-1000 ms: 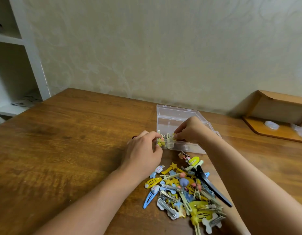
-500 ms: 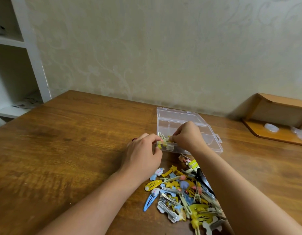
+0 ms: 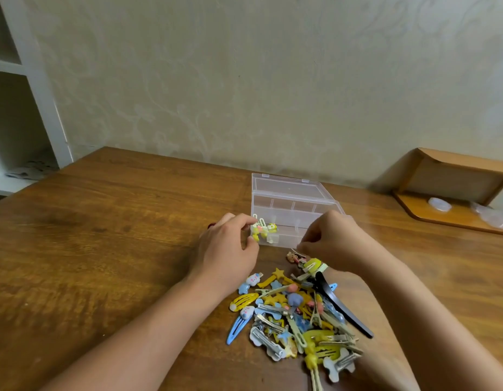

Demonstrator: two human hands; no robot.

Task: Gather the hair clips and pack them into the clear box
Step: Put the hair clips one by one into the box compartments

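Left hand (image 3: 226,251) has its fingers curled against the near-left corner of the box (image 3: 294,206), touching the yellow clips (image 3: 263,230) already in that corner; can't tell if it actually grips them. Right hand (image 3: 330,238) is at the box's near edge, fingertips pinched together low over a small clip (image 3: 295,257), contact unclear. Clip pile (image 3: 296,314) lies on the table (image 3: 103,249) just behind both hands, between the forearms; box lid is open, beyond the hands.
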